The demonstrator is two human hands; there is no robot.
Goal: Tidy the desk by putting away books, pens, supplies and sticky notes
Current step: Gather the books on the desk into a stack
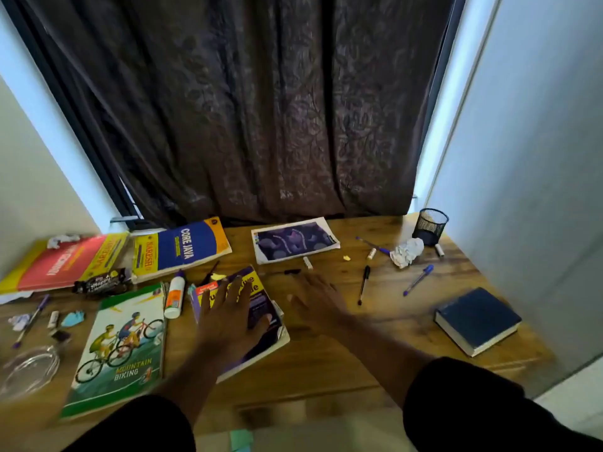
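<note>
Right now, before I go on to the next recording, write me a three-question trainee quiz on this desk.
1. True or false: the left hand lies flat on the purple and yellow book.
2. Which item stands in the desk's far right corner? A) mesh pen cup B) glue bottle C) dark blue book
3. Fill in: the title on the green book reads "Mountain ____".

Key: 1 true; 2 A; 3 Biking.

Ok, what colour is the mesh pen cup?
Black; the pen cup shows in the head view.
</note>
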